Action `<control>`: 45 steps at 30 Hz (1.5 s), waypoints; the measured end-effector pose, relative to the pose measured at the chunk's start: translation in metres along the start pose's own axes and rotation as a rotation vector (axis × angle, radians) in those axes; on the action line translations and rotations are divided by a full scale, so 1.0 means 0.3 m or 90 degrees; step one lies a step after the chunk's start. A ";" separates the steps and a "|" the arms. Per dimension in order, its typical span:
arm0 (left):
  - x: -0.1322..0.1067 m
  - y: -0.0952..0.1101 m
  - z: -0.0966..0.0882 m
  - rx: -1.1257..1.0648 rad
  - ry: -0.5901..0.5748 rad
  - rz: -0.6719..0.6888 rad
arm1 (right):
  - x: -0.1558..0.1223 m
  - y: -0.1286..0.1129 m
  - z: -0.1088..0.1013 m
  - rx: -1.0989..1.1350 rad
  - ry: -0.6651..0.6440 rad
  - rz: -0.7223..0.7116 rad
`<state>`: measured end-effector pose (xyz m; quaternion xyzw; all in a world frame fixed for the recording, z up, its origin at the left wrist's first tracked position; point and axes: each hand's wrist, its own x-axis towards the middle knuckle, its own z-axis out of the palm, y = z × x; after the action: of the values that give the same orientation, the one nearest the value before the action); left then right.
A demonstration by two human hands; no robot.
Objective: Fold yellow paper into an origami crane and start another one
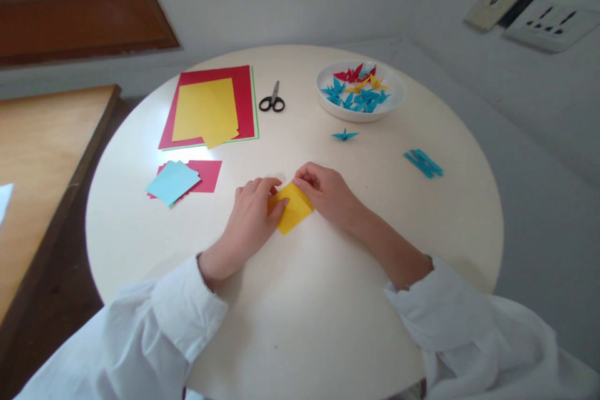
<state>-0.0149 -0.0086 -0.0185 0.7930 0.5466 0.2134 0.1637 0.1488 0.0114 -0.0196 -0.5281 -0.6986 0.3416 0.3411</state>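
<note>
Yellow paper [294,210], folded, lies mid-table between both hands. The left hand [250,215], fingers curled together, pinches its left edge, and the right hand [328,192] pinches the top corner. A clean crease likely needs the edges aligned first. Beyond lie a blue crane [345,135] and a plate [396,100] of cranes.

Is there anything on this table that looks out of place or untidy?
Only small things. One blue crane lies on the table, outside the white bowl that holds the others. A small yellow piece sticks out askew below the yellow sheet. Nothing looks spilled or damaged.
</note>
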 end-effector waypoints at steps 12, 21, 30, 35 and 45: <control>0.025 0.019 -0.036 -0.364 -0.079 -0.128 | -0.002 -0.008 -0.014 0.148 -0.053 0.020; 0.028 0.025 -0.053 -0.462 -0.119 -0.129 | -0.006 -0.023 -0.009 0.166 -0.020 0.014; 0.027 0.027 -0.053 -0.527 -0.119 -0.172 | -0.005 -0.021 -0.002 0.194 -0.012 0.029; 0.023 0.026 -0.046 -0.569 -0.110 -0.196 | -0.007 -0.027 0.010 0.196 0.009 0.028; 0.024 0.032 -0.054 -0.545 -0.099 -0.211 | -0.010 -0.029 0.014 0.221 0.017 0.033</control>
<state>-0.0133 -0.0048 0.0011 0.5697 0.5150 0.3303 0.5488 0.1416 0.0064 -0.0150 -0.4835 -0.6106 0.4587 0.4278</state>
